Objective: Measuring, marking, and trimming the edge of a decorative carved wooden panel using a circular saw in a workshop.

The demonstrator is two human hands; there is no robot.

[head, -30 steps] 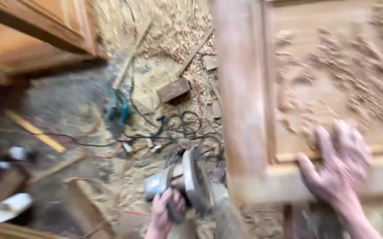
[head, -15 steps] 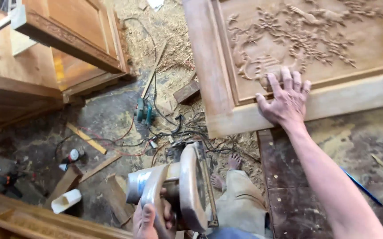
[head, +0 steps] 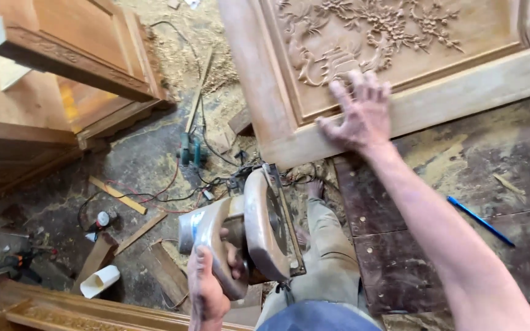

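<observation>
Standing at the bench, the person looks to be between carrying the tool over and starting a cut, so I would call this the set-up step. The left hand grips the handle of a circular saw, fingers clamped tight round it, and holds it low beside the leg, over the floor, its round blade guard turned up toward the camera. The saw is well apart from the carved wooden panel, which lies flat on the dark bench with its lower corner hanging past the bench edge. The right hand rests palm down on the panel's plain frame near that corner, fingers spread wide and gripping nothing, the arm stretched out nearly straight from the shoulder. A blue pen lies on the bench to the right of that arm.

As I judge it, the next move calls for lifting the saw up to the level of the panel and lining its base with the frame while the spread hand keeps the wood from shifting. The tangle of cables on the floor near the feet could snag the saw's lead.
</observation>
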